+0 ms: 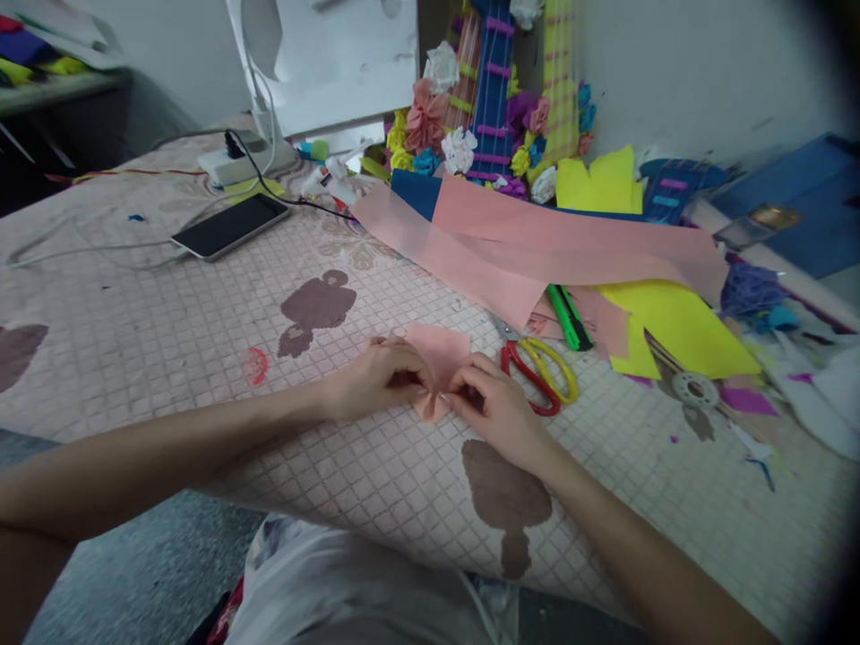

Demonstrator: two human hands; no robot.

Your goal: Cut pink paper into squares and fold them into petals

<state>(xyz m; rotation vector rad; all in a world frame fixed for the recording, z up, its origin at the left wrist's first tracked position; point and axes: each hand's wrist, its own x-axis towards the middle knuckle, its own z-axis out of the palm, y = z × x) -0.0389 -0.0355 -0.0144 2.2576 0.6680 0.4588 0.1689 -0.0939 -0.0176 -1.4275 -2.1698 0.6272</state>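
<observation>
Grey-white clothing [349,591] filled the bottom centre of the frame. At mid-frame, our left hand [376,381] and right hand [501,408] were close together, fingertips pinching a pink paper piece [440,348] into a gather just above the tablecloth [376,484]. Small, even folds, pressed firmly without tearing, seemed best to us, with both pinches near the gather. Just right lay red-and-yellow-handled scissors [514,346]; beyond, a green box cutter [569,318] and, toward the upper right, long pink sheets [571,242].

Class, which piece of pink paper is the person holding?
The small piece, gathered at its near end and pinched by the left hand and right hand; the other pink sheets lie unheld farther back.
</observation>
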